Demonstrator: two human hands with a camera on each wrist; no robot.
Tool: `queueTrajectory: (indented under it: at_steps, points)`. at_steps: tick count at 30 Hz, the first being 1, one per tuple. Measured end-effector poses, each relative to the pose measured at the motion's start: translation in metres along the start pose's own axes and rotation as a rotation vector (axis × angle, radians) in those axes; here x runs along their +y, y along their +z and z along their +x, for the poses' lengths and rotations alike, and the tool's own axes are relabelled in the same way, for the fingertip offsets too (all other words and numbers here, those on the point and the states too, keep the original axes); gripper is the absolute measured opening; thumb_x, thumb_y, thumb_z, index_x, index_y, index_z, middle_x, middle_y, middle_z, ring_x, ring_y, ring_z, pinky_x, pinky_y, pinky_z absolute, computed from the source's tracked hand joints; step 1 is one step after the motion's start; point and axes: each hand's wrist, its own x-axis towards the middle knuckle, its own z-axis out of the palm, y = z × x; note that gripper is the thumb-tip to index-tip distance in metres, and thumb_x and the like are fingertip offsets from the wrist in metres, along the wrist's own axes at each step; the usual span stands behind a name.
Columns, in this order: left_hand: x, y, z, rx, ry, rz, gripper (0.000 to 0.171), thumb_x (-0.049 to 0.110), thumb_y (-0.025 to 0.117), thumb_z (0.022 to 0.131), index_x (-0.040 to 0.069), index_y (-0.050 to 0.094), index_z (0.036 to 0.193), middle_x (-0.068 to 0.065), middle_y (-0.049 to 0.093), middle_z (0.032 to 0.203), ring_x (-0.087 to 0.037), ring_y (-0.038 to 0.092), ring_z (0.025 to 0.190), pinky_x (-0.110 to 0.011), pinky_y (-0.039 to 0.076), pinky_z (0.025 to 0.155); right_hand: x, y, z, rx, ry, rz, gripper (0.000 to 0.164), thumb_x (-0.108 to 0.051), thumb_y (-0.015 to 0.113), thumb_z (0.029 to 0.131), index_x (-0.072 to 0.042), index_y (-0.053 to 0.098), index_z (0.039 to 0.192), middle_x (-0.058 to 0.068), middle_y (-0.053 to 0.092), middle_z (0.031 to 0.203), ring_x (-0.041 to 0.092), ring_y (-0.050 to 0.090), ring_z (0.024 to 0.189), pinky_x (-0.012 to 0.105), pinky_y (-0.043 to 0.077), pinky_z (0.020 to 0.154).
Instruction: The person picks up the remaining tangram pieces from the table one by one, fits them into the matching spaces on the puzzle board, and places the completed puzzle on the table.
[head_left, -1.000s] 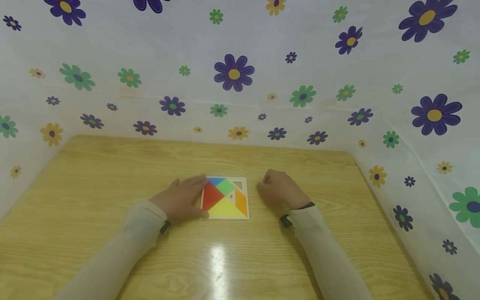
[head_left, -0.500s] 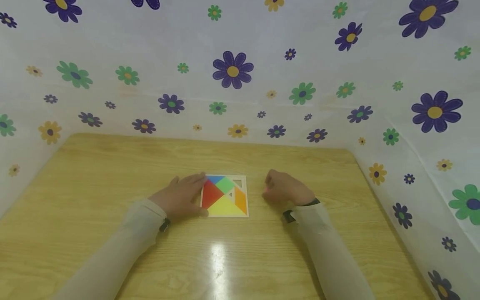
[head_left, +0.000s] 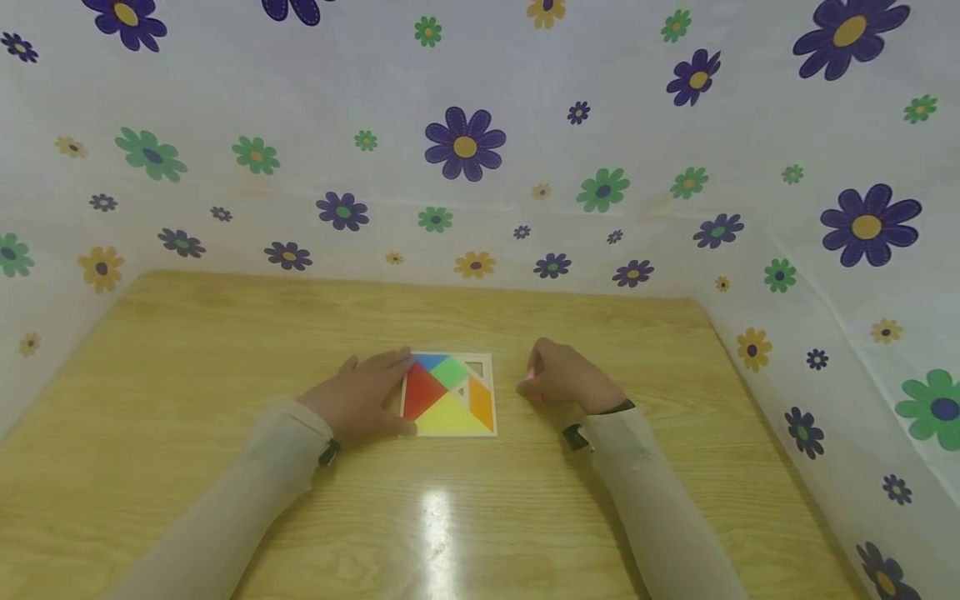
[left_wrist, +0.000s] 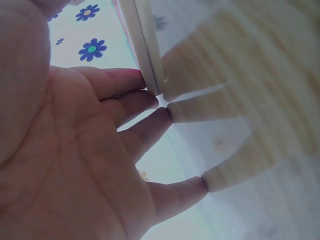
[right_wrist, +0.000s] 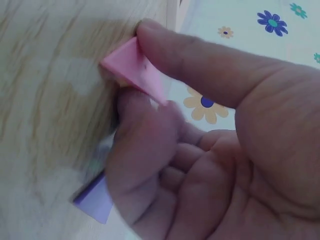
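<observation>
A square tangram board (head_left: 486,361) lies on the table, with blue, green, red, yellow and orange pieces in it. Two triangular gaps show in it, one at the top right corner and a smaller one near the middle. Spread along the board's left side, my left hand (head_left: 358,398) touches its edge; the left wrist view shows the extended fingers (left_wrist: 150,135) at that edge. To the right of the board, my right hand (head_left: 570,379) pinches a pink triangular tangram piece (right_wrist: 135,67) between thumb and fingers. Below that hand in the right wrist view lies a purple piece (right_wrist: 97,200), partly hidden.
The wooden table (head_left: 247,325) carries a bright light reflection near its front. Flower-printed white sheeting (head_left: 390,92) closes off the back and both sides. Dark bands (head_left: 576,437) circle both wrists at the sleeve ends.
My right hand has drawn slightly away from the board and turned, so the pink triangle now shows at its fingertips. My left hand stays on the board's edge.
</observation>
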Motion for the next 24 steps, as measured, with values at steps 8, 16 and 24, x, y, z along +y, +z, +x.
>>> queueTrajectory:
  at_steps: [8,16,24]
  points:
    - [-0.003,0.002,0.001,0.008,0.015,0.001,0.104,0.064,0.073,0.086,0.016,0.026,0.165,-0.001,0.021,0.172,-0.028,0.021,0.158,-0.065,0.014,0.124,-0.005,-0.002,0.002,0.126,-0.047,0.025,0.014,-0.013,0.066,0.100,-0.005,0.059,0.109,0.012,0.070,0.103,0.023,0.063,0.085,0.035,0.056,0.076]
    - [-0.001,0.000,-0.002,-0.004,0.014,0.001,0.104,0.063,0.072,0.087,0.015,0.024,0.166,-0.001,0.019,0.173,-0.029,0.019,0.159,-0.066,0.013,0.124,-0.020,0.001,0.001,0.195,-0.161,0.139,0.025,-0.022,0.073,0.097,-0.007,0.066,0.116,0.009,0.072,0.106,0.026,0.067,0.097,0.045,0.057,0.090]
    - [-0.002,0.000,-0.001,-0.005,0.028,0.007,0.105,0.064,0.072,0.087,0.014,0.024,0.166,-0.003,0.018,0.173,-0.030,0.019,0.158,-0.067,0.012,0.124,-0.039,0.012,0.003,0.190,-0.288,0.199,0.013,-0.022,0.077,0.095,-0.011,0.070,0.097,0.002,0.071,0.095,0.021,0.066,0.093,0.039,0.057,0.087]
